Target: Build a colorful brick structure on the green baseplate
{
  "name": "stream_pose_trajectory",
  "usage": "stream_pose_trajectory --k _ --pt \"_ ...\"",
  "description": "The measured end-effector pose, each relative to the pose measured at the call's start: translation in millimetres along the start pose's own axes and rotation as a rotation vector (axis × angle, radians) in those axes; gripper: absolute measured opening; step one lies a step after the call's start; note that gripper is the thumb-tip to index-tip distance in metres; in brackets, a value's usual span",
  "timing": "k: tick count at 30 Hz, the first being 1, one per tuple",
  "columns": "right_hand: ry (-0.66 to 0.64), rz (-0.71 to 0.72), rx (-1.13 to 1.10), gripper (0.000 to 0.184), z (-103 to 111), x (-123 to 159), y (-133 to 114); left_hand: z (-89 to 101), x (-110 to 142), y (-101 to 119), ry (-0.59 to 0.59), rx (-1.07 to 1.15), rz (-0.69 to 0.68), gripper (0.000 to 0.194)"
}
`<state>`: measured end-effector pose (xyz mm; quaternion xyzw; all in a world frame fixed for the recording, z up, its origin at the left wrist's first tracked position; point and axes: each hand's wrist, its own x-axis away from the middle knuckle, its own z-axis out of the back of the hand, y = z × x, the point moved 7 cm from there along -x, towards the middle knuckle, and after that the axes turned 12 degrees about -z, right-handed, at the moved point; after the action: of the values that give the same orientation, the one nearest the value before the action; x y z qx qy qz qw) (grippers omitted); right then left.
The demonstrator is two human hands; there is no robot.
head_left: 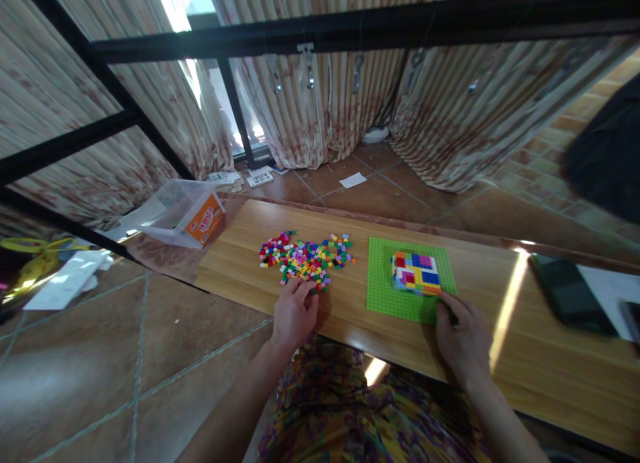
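A loose pile of small multicoloured toy bricks (305, 256) lies on the left half of the wooden bench. My left hand (294, 311) is at the pile's near edge, fingers bent and drawn together; whether a brick is between the fingertips is too small to tell. To the right lies a green baseplate (380, 289). On it stands a low block built of bricks (416, 273), its top patterned in red, blue, white, yellow and purple. My right hand (464, 333) rests over the baseplate's near right corner. Its closed fingertips meet the block's near right corner, and what they hold is hidden.
The wooden bench (350, 316) runs across in front of my lap. A clear plastic box (173, 213) with an orange label stands beyond its left end. At the right lie a dark phone-like object (573, 293) and white paper (607, 293). Black metal bars (350, 33) cross above.
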<state>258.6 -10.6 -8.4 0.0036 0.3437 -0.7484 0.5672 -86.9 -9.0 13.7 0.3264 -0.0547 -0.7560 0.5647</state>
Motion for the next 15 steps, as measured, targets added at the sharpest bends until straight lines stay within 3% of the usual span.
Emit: stream_pose_trajectory --k 8,15 --pt "-0.001 0.017 0.002 0.028 -1 0 -1 -14.1 -16 14 -0.017 -0.124 -0.009 0.014" --pt "0.001 0.030 -0.015 0.027 -3 1 0 -14.8 -17 16 -0.016 -0.095 -0.056 0.007"
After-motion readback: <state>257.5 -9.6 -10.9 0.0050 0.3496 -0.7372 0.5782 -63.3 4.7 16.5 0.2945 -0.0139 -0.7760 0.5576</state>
